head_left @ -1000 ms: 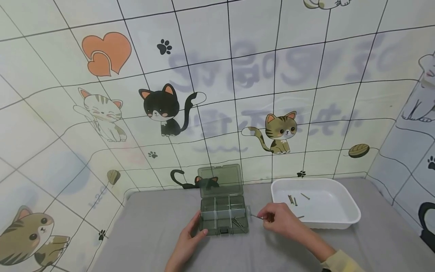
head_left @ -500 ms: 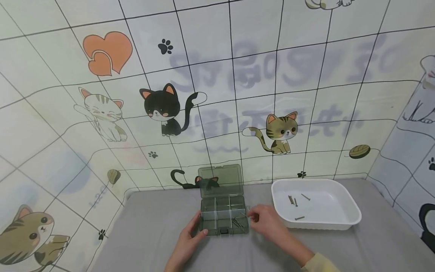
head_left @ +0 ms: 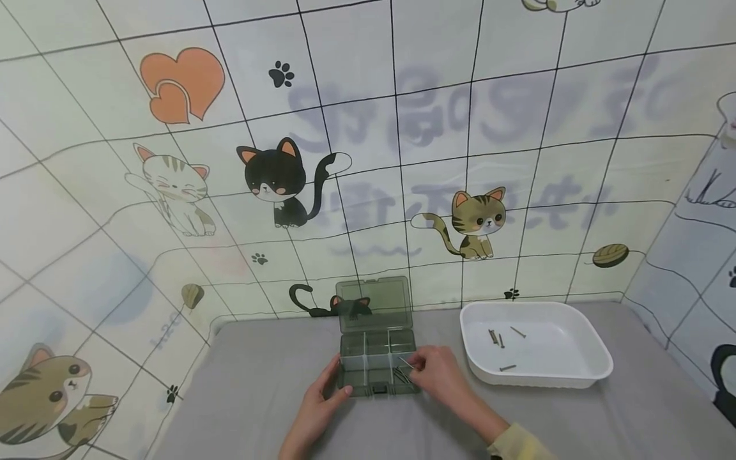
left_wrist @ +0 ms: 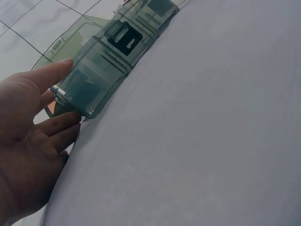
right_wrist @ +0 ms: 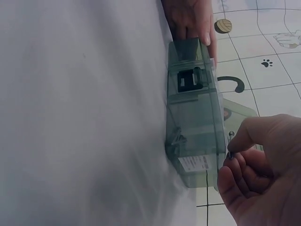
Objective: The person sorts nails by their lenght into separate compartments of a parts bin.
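Note:
A translucent green compartment box (head_left: 379, 390) stands with its lid (head_left: 374, 303) raised at the back. Straight fingers of my left hand (head_left: 316, 402) touch its left end, the thumb lying at the front left corner; the left wrist view shows this hand (left_wrist: 33, 117) too. Between thumb and fingertips, my right hand (head_left: 443, 377) pinches a thin metal screw (right_wrist: 231, 135) above the box's right side. Several screws (head_left: 401, 375) lie in the front right compartment. In the right wrist view, part of the held screw is hidden by the right hand (right_wrist: 263, 165).
A white tray (head_left: 540, 378) sits to the right of the box, with several loose screws (head_left: 501, 340) in it. Grey cloth (head_left: 247, 377) covers the table. Behind it rises a wall covering (head_left: 368, 153) printed with cats and grid lines.
My right hand has moved left from beside the tray to over the box's right side, carrying the screw. The left hand stays at the box's left end.

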The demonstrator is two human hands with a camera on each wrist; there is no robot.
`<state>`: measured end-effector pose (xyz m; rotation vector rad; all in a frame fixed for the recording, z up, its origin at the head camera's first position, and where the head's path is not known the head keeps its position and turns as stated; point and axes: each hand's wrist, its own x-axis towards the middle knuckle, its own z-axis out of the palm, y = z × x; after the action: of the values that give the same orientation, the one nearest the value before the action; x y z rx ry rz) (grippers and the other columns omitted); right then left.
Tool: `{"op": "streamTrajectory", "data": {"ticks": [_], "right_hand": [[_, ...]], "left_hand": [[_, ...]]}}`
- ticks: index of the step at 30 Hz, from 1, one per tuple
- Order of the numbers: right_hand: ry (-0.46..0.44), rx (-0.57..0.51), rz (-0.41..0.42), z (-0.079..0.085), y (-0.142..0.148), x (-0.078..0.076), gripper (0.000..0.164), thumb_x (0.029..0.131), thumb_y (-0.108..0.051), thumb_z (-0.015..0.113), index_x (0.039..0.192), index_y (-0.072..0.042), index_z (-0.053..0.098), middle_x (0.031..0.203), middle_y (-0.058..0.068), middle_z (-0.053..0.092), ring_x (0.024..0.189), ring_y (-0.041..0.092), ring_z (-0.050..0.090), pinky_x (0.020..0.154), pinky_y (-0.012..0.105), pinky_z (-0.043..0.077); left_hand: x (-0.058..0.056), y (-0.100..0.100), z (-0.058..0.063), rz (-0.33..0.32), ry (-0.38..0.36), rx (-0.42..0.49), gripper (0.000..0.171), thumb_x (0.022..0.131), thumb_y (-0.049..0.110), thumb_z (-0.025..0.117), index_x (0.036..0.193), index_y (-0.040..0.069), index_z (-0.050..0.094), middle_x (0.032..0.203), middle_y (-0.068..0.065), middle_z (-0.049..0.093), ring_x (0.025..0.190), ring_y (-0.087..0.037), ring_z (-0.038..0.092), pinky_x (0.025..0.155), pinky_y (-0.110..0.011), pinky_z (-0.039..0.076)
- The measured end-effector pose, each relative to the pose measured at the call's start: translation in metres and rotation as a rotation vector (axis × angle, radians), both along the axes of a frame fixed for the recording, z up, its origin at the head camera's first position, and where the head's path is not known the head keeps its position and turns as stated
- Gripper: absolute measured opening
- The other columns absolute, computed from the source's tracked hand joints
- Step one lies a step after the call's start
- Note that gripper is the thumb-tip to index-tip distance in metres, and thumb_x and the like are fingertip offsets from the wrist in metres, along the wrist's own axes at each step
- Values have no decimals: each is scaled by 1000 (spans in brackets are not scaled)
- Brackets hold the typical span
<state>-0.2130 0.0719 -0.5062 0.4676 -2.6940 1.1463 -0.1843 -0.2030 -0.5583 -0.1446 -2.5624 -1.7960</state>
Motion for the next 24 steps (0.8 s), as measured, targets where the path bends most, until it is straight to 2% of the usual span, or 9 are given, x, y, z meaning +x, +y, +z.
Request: {"op": "streamTrajectory", "data": {"ticks": [5,10,16,24], "right_hand": [[-13,-71,9,-3,-2,-1,21,69,5,65,83,-3,77,71,-7,67,66,7,58,59,24,50],[-31,-143,18,-4,1,0,20,73,6,64,86,-3,78,78,-2,72,70,8,62,64,24,54],[-99,-232,36,-1,12,3,20,75,7,65,88,-1,78,84,0,73,73,7,61,66,23,54],[-122,-234,-57,17,44,2,18,85,3,69,91,-9,80,91,3,77,81,13,69,73,27,56]], "left_hand": [[0,0,2,-7,-2,-5,69,96,19,74,156,5,43,155,-23,44,146,-39,37,119,-58,25],[0,-1,2,-2,-6,-10,69,96,20,74,156,6,43,156,-23,44,147,-38,37,119,-56,25],[-1,-2,2,-7,-5,-10,70,96,20,74,156,5,42,156,-24,43,147,-40,36,119,-58,24],[0,-1,1,-11,-8,-11,70,96,20,74,156,6,42,156,-22,43,147,-38,36,119,-54,25]]}}
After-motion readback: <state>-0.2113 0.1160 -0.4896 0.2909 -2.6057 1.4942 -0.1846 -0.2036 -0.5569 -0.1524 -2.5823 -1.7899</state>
